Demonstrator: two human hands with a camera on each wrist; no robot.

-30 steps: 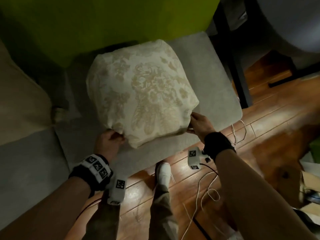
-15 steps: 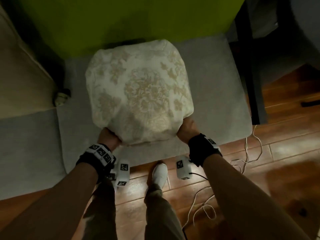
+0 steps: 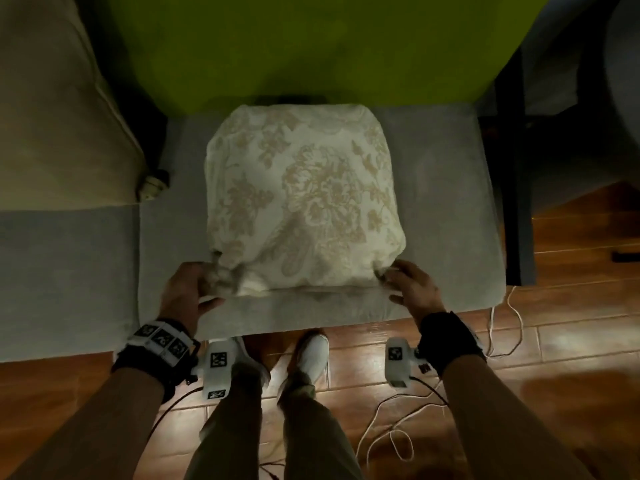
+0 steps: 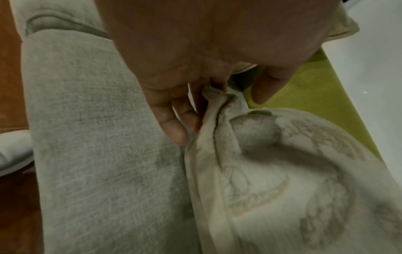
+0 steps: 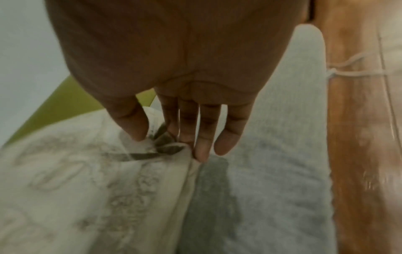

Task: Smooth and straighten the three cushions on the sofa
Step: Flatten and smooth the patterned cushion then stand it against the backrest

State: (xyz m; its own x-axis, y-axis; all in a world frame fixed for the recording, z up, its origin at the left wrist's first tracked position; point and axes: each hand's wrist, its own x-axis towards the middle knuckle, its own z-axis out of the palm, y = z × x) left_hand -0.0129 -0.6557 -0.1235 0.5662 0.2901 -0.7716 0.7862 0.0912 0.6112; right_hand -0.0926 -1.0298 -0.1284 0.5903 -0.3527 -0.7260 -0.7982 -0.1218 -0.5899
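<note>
Both hands (image 3: pixel 185 292) (image 3: pixel 414 289) pinch cushion (image 3: pixel 304 199) corners; fingertips hidden.

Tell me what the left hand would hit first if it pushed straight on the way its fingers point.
The left hand already pinches the near left corner of the floral cushion, so it would press straight into that cushion. Behind the cushion stands the green backrest; how far behind is unclear.

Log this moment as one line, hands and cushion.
left hand: pinches cushion's near-left corner | right hand: pinches near-right corner | cushion: lies on grey seat
</note>
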